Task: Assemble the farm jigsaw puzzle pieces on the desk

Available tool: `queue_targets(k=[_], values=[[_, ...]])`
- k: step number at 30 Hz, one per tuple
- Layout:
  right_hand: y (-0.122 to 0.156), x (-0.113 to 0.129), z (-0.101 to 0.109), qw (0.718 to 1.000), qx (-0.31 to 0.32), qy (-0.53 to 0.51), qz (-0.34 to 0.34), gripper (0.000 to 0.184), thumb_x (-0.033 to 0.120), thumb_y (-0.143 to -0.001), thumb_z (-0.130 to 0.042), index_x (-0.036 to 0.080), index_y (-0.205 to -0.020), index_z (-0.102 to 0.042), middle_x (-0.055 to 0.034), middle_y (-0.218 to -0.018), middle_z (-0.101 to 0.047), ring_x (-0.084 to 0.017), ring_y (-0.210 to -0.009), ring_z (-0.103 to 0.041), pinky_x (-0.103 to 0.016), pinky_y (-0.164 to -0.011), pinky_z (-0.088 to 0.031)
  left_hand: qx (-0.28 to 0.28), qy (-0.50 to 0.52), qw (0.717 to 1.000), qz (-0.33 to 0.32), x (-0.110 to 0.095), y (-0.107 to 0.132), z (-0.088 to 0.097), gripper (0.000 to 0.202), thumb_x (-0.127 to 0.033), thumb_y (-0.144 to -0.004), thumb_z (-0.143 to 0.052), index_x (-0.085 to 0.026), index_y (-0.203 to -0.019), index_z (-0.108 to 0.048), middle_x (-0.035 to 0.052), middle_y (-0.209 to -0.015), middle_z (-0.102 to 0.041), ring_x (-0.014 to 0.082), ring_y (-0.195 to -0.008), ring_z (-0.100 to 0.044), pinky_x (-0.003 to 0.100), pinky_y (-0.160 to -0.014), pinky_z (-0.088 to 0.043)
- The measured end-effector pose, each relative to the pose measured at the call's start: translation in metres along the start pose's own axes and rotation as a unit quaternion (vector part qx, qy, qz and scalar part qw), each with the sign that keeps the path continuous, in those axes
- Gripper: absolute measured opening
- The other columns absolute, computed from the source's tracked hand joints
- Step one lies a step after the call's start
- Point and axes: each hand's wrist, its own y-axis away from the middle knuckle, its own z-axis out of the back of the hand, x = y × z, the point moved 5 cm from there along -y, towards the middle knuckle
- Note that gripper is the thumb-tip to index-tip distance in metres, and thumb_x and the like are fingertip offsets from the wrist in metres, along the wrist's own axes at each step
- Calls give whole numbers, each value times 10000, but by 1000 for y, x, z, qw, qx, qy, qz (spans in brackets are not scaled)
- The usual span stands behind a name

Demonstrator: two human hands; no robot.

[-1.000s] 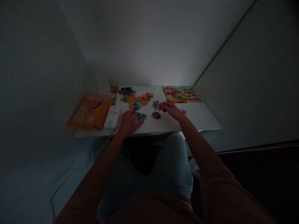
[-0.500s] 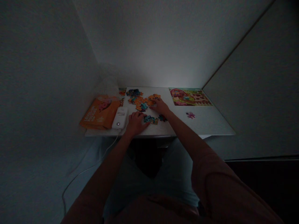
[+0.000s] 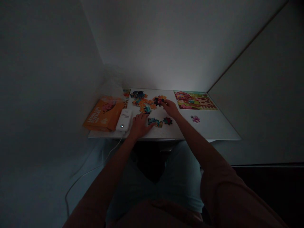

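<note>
Orange jigsaw pieces [image 3: 145, 102] lie clustered toward the back of a white tabletop [image 3: 209, 130], and from here in this dim corner, both of the person's hands can be seen working right beside them. The right hand [image 3: 171, 108] reaches to the far side of the cluster, its fingers [image 3: 166, 103] drawn narrow around a dark jigsaw piece [image 3: 157, 101]. That piece sits at the cluster's right edge, though the gloom hides whether it touches the orange pieces. The left hand [image 3: 140, 126] lies flat on the tabletop, its fingers spread and holding nothing, just beside a joined blue-and-orange group of pieces [image 3: 154, 122]. A dark red-and-teal piece [image 3: 167, 120] sits near that group, and a heap of dark blue pieces [image 3: 137, 94] lies behind the cluster. Well off to the right, a lone pink piece [image 3: 195, 119] rests below a printed farm picture with a red barn [image 3: 195, 100]. To the left are a white power bank [image 3: 123, 120], its cable [image 3: 118, 142] trailing over the edge, and an orange puzzle box [image 3: 104, 114]. The step in hand looks like fitting pieces into the cluster; the dark piece would call for turning until its edge meets a matching gap.
</note>
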Motion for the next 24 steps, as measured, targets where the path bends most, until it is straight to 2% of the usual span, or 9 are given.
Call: queue_targets(k=[3,5,8,10,13,16,19,21,24], values=[[26,5,1,996,65,-59,0,659,870,-983,-621,236,-981,-802,-33,-789,-697,-221,-719,-637,-357,-671,-530,-31,69,997,31,8,-4,1,549,-448,-1058,-798,-188,-1526,-676,175,-1432,-770,396,-1373,-678,587,-1215,-486],[43,11,-5,987,120,-110,-1,627,864,-913,-710,242,-920,-785,0,-722,-640,-186,-647,-558,-327,-597,-446,-46,153,986,39,12,-6,3,566,-403,-1052,-795,-231,-1568,-638,135,-1366,-799,341,-1304,-729,538,-1185,-527],[60,21,-14,974,171,-145,8,562,793,-877,-768,234,-923,-801,-1,-747,-671,-177,-654,-551,-325,-611,-416,-39,276,960,29,16,-5,4,734,-347,-999,-838,-256,-1667,-549,72,-1221,-808,254,-1114,-783,454,-1104,-588],[63,26,-17,974,175,-144,14,554,776,-870,-769,227,-929,-810,-10,-780,-702,-187,-698,-584,-330,-653,-434,-31,307,951,19,16,-4,7,796,-329,-924,-916,-257,-1642,-580,32,-1126,-795,222,-1021,-778,425,-1075,-600],[63,30,-18,976,168,-140,5,593,811,-849,-757,220,-898,-794,-5,-766,-688,-186,-709,-573,-329,-665,-430,-29,316,948,16,17,-2,9,696,-315,-844,-989,-266,-1479,-709,12,-1091,-796,197,-946,-763,395,-1016,-615],[65,28,-16,977,167,-131,-14,636,854,-836,-752,218,-851,-747,13,-710,-618,-167,-658,-513,-322,-625,-405,-34,335,941,30,20,-2,7,602,-305,-819,-1008,-261,-1371,-769,15,-1080,-806,180,-873,-750,359,-912,-622],[67,14,-5,979,135,-145,-55,675,905,-846,-733,232,-898,-724,25,-689,-578,-168,-618,-498,-323,-585,-418,-57,347,935,50,25,-3,5,583,-301,-794,-1028,-257,-1323,-788,11,-1039,-804,179,-851,-741,344,-863,-613],[69,-2,10,982,64,-164,-63,700,939,-847,-722,241,-898,-714,17,-691,-589,-176,-627,-520,-332,-604,-449,-66,354,931,56,27,-3,4,575,-299,-787,-1036,-256,-1304,-791,6,-1019,-798,177,-844,-734,342,-852,-607],[77,-29,37,983,-54,-170,-49,729,976,-828,-724,252,-786,-647,5,-675,-586,-180,-664,-529,-342,-660,-456,-75,362,927,57,29,-3,4,579,-308,-777,-1053,-249,-1288,-787,1,-985,-778,173,-826,-718,333,-821,-593]])
